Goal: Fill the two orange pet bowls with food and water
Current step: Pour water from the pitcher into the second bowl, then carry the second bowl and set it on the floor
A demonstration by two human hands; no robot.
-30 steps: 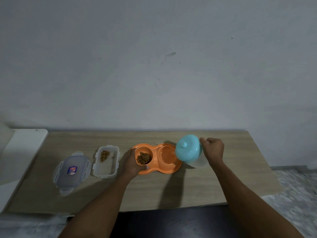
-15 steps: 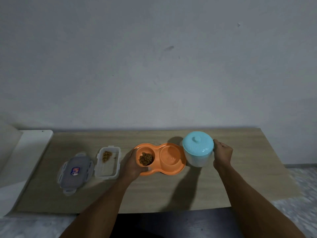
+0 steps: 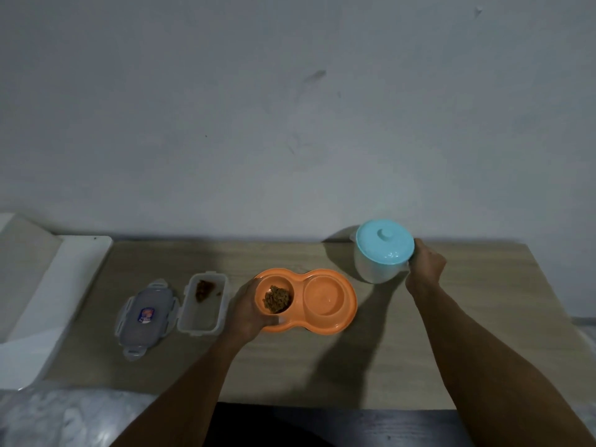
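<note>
An orange double pet bowl (image 3: 350, 309) lies on the wooden table (image 3: 322, 372). Its left well holds brown kibble (image 3: 277, 299); its right well (image 3: 325, 295) shines faintly, and whether liquid is in it is hard to tell. My left hand (image 3: 246, 312) grips the bowl's left end, thumb on the front rim. A white jug with a light blue lid (image 3: 383, 250) stands upright on the table behind and right of the bowl. My right hand (image 3: 424, 264) is closed on the jug's right side, where its handle is hidden.
A clear food container (image 3: 201, 314) with a little kibble left stands left of the bowl, its grey clip lid (image 3: 145, 317) beside it. A white board (image 3: 51, 285) borders the table's left end. The wall runs along the back edge; the table's front edge is near me.
My right hand has tipped the jug back upright and moved it from beside the right well to the table farther back and right. My left hand stays on the bowl.
</note>
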